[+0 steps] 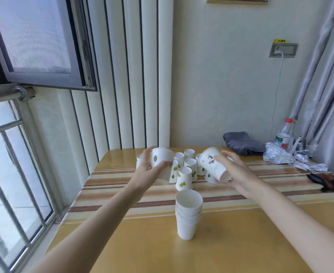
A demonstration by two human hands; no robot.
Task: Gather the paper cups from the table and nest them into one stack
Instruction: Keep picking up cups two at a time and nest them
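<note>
Left hand (149,170) grips a leaf-print cup (162,159); right hand (232,170) grips a tilted cup (213,164). Upside-down cups (185,177) cluster between them. A stack (188,213) stands nearer on the table (142,243).

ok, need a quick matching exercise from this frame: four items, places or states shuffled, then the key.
Items:
1. nested cup stack
2. grey folded cloth
3. crumpled foil
4. panda-print cup

Places or states:
A. held tilted in the right hand
B. upright on the table, nearest the camera
C. far right of the table, beside the plastic bottle
D. by the wall, below the outlet

Pairs: 1-B, 2-D, 3-C, 4-A
</note>
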